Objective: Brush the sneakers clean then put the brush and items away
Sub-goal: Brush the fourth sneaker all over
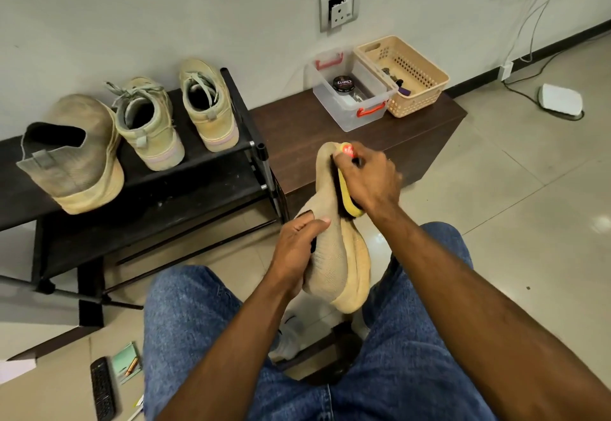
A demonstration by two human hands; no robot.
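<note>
The right hand (pixel 370 179) grasps a yellow brush (pixel 347 196) against a beige sneaker (pixel 334 255); the left hand (pixel 297 248) grips the sneaker's collar, above the lap. Far left, three more sneakers (pixel 148 123) stand on a black rack (pixel 211 169). Beyond, a clear box (pixel 350 100) with what looks like a polish tin and a basket (pixel 403 73) sit on a bench (pixel 330 149); open tile floor (pixel 529 206) lies right.

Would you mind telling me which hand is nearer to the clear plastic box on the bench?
Right. The right hand, gripping the brush, is just below the clear plastic box; the left hand holds the sneaker farther back.
</note>
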